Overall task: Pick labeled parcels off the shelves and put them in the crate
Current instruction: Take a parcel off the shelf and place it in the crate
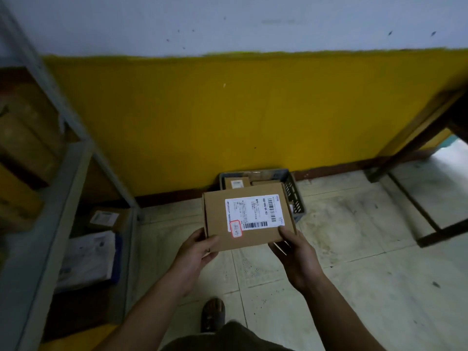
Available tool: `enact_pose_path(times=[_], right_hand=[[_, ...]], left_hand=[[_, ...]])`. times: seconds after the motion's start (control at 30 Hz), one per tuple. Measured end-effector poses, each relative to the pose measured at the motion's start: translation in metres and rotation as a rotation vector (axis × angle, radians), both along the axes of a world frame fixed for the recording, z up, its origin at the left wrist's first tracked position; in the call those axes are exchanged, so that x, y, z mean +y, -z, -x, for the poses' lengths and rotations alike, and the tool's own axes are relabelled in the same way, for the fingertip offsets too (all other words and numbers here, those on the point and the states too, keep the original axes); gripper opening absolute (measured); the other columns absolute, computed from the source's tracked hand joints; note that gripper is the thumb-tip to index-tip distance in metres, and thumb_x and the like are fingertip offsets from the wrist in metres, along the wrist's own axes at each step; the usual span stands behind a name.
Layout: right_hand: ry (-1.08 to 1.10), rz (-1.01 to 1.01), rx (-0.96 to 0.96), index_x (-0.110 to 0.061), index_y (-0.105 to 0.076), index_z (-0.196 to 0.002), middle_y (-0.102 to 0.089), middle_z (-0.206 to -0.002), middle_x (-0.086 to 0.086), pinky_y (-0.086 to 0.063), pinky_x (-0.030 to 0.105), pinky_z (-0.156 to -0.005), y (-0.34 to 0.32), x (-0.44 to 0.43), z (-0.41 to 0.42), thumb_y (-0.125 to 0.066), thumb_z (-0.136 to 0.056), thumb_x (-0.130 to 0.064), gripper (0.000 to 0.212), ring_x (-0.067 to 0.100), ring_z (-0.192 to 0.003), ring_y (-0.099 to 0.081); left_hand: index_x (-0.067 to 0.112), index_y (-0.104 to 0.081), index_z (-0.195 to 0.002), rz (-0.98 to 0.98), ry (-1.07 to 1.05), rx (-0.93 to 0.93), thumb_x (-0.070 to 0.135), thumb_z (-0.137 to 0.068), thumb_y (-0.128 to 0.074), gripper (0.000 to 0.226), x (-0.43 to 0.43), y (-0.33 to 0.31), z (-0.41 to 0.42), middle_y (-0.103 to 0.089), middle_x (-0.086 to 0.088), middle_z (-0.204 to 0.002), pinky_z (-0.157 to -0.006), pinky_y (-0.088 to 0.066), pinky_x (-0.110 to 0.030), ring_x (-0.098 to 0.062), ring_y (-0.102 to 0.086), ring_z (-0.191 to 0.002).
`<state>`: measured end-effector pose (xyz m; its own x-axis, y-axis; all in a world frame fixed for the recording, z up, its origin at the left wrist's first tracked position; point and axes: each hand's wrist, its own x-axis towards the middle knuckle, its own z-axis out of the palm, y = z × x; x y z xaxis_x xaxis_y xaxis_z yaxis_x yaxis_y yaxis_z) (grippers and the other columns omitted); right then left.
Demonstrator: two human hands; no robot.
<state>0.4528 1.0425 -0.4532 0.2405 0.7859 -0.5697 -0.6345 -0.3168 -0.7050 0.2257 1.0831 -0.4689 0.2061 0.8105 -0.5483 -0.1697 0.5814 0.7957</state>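
Note:
I hold a flat brown cardboard parcel (217,214) with a white barcode label and a small red-edged sticker on top. My left hand (196,252) grips its near left corner, and my right hand (295,252) grips its near right corner. The parcel hangs in front of and above a dark grey slotted crate (293,192) that stands on the floor against the yellow wall. Inside the crate lie other brown parcels, one with a white label; the held parcel hides most of them.
A grey metal shelf rack (76,138) stands at the left, with a labelled brown box (106,219) and a white bag parcel (88,257) on its low shelf. A dark wooden table frame (415,138) stands at the right. My sandalled foot (212,315) is on the tiled floor.

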Motion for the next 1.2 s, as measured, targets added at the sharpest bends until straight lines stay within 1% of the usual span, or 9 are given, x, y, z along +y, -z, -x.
enact_pose_path(times=[0.23, 0.33, 0.43, 0.57, 0.73, 0.87, 0.93, 1.03, 1.2], right_hand=[[0.082, 0.018, 0.004, -0.008, -0.056, -0.129, -0.07, -0.119, 0.013, -0.052, 0.036, -0.087, 0.006, 0.059, -0.04, -0.06, -0.09, -0.011, 0.039, 0.028, -0.111, -0.065], [0.107, 0.05, 0.014, -0.008, -0.055, -0.13, -0.07, -0.118, 0.014, -0.051, 0.038, -0.09, 0.015, 0.089, -0.066, -0.061, -0.089, -0.01, 0.042, 0.029, -0.114, -0.063], [0.108, 0.076, 0.046, -0.006, -0.053, -0.132, -0.068, -0.121, 0.016, -0.049, 0.039, -0.096, 0.028, 0.119, -0.093, -0.062, -0.087, -0.011, 0.047, 0.032, -0.118, -0.06], [0.046, 0.122, 0.051, -0.005, -0.05, -0.135, -0.066, -0.125, 0.017, -0.049, 0.038, -0.092, 0.052, 0.164, -0.143, -0.06, -0.089, -0.011, 0.047, 0.031, -0.117, -0.06], [-0.049, 0.208, 0.036, -0.008, -0.053, -0.129, -0.066, -0.124, 0.016, -0.051, 0.036, -0.087, 0.076, 0.223, -0.227, -0.061, -0.087, -0.014, 0.043, 0.031, -0.116, -0.061], [-0.102, 0.3, 0.001, -0.008, -0.054, -0.127, -0.068, -0.119, 0.016, -0.052, 0.037, -0.084, 0.099, 0.278, -0.297, -0.063, -0.086, -0.019, 0.044, 0.032, -0.112, -0.063], [-0.125, 0.332, 0.008, -0.006, -0.053, -0.129, -0.069, -0.117, 0.016, -0.052, 0.038, -0.084, 0.112, 0.301, -0.319, -0.063, -0.085, -0.018, 0.047, 0.032, -0.111, -0.064], [-0.124, 0.385, 0.045, -0.007, -0.054, -0.127, -0.068, -0.118, 0.017, -0.053, 0.038, -0.083, 0.132, 0.329, -0.333, -0.065, -0.079, -0.018, 0.051, 0.032, -0.111, -0.064], [-0.14, 0.438, 0.077, -0.01, -0.056, -0.127, -0.07, -0.118, 0.012, -0.052, 0.035, -0.084, 0.198, 0.368, -0.338, -0.059, -0.092, -0.017, 0.036, 0.028, -0.11, -0.067]], left_hand=[[0.024, -0.062, -0.116, 0.066, 0.068, -0.007, 0.013, -0.088, -0.064, 0.031, 0.086, 0.011, -0.045, -0.072, 0.001, -0.112, -0.081, -0.048, -0.03, -0.018, -0.063, -0.107], [0.021, -0.06, -0.121, 0.063, 0.095, 0.014, 0.013, -0.089, -0.063, 0.033, 0.117, 0.016, -0.072, -0.071, 0.0, -0.113, -0.084, -0.05, -0.029, -0.019, -0.064, -0.108], [0.021, -0.058, -0.124, 0.071, 0.108, 0.027, 0.014, -0.088, -0.063, 0.037, 0.147, 0.024, -0.098, -0.07, -0.001, -0.117, -0.08, -0.048, -0.028, -0.019, -0.063, -0.108], [0.019, -0.057, -0.125, 0.124, 0.107, 0.049, 0.013, -0.089, -0.062, 0.037, 0.192, 0.048, -0.146, -0.068, -0.004, -0.121, -0.086, -0.048, -0.03, -0.022, -0.061, -0.111], [0.016, -0.051, -0.134, 0.19, 0.008, 0.077, 0.01, -0.088, -0.064, 0.048, 0.231, 0.075, -0.223, -0.066, -0.005, -0.122, -0.089, -0.05, -0.034, -0.024, -0.062, -0.111], [0.016, -0.052, -0.132, 0.303, -0.133, 0.052, 0.006, -0.088, -0.063, 0.046, 0.265, 0.094, -0.294, -0.066, -0.007, -0.123, -0.085, -0.049, -0.032, -0.024, -0.061, -0.111], [0.014, -0.056, -0.128, 0.377, -0.203, 0.019, 0.005, -0.088, -0.062, 0.041, 0.281, 0.107, -0.317, -0.066, -0.01, -0.123, -0.09, -0.048, -0.033, -0.025, -0.061, -0.112], [0.011, -0.057, -0.127, 0.492, -0.31, -0.073, 0.005, -0.087, -0.062, 0.041, 0.293, 0.122, -0.341, -0.067, -0.012, -0.122, -0.103, -0.044, -0.042, -0.028, -0.06, -0.114], [0.015, -0.06, -0.124, 0.622, -0.456, -0.143, 0.004, -0.085, -0.06, 0.04, 0.323, 0.182, -0.363, -0.071, -0.007, -0.115, -0.087, -0.048, -0.037, -0.026, -0.062, -0.11]])
